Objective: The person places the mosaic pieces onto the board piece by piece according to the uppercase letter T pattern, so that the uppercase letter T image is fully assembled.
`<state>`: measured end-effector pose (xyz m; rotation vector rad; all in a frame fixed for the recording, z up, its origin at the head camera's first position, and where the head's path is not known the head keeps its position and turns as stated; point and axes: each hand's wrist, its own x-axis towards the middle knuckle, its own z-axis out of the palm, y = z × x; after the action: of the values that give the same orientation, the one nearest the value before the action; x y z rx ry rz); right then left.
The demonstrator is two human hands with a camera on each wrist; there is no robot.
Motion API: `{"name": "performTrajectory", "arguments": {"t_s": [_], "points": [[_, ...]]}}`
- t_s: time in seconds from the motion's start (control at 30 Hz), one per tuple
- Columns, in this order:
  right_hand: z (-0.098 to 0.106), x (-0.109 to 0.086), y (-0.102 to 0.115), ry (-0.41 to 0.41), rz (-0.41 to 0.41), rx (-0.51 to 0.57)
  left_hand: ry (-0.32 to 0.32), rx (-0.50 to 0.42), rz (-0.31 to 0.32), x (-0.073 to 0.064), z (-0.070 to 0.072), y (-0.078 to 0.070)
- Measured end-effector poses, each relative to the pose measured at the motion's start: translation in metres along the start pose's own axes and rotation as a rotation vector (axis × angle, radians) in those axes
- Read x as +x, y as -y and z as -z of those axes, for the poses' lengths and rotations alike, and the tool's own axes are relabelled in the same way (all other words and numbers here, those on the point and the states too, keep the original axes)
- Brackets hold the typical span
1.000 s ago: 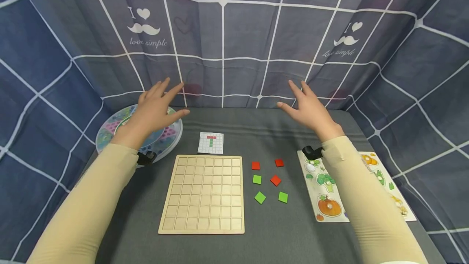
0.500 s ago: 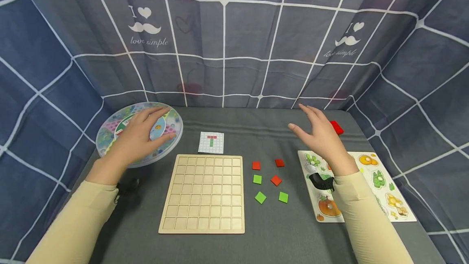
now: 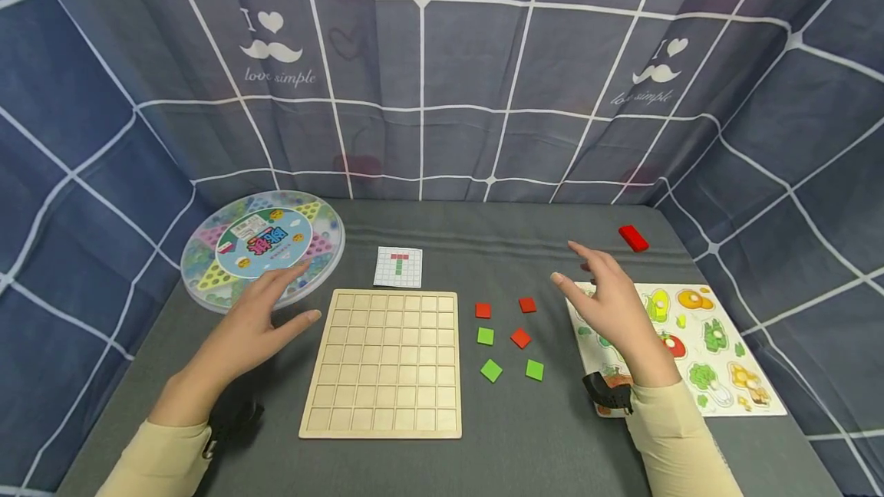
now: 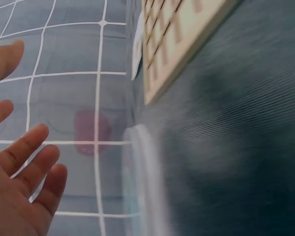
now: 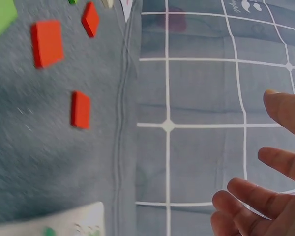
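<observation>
My left hand (image 3: 265,313) hovers with straight fingers over the grey table (image 3: 428,232), between a round bead box (image 3: 262,248) and a wooden grid board (image 3: 383,363). It holds nothing. My right hand (image 3: 601,297) is spread above the left edge of a vegetable puzzle (image 3: 711,351), also holding nothing. Left of it lie red tiles (image 3: 519,339) and green tiles (image 3: 490,371). A small pattern card (image 3: 397,267) sits behind the board. The left wrist view shows my left hand's fingers (image 4: 24,162) and the board (image 4: 182,44). The right wrist view shows my right hand's fingers (image 5: 270,196) and red tiles (image 5: 46,42).
A red block (image 3: 633,238) lies at the back right of the table. Blue checked curtain (image 3: 421,98) closes the back and both sides. The round box's rim (image 4: 142,182) shows in the left wrist view, and the puzzle's corner (image 5: 64,223) in the right wrist view.
Both hands have drawn back toward me and come lower. The left has left the round box. The right has moved from the back of the table to the puzzle's edge, uncovering the red block.
</observation>
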<state>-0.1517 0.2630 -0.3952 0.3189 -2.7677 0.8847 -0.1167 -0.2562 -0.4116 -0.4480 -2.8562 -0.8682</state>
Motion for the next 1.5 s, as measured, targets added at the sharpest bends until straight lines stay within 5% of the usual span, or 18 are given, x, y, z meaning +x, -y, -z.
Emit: {"name": "performTrajectory", "arguments": {"t_s": [0.57, 0.83, 1.17, 1.5], "points": [[-0.035, -0.033, -0.002, -0.019, 0.042, 0.08, 0.069, -0.138, -0.009, -0.043, -0.039, 0.023], [-0.045, -0.04, -0.002, 0.039, 0.067, 0.068, 0.09, -0.149, 0.01, -0.047, -0.046, 0.033], [-0.062, -0.045, -0.005, 0.072, 0.129, 0.009, 0.115, -0.154, -0.059, -0.045, -0.052, 0.037], [-0.074, -0.047, 0.0, 0.136, 0.071, -0.034, 0.124, -0.1, -0.077, -0.048, -0.051, 0.034]]}}
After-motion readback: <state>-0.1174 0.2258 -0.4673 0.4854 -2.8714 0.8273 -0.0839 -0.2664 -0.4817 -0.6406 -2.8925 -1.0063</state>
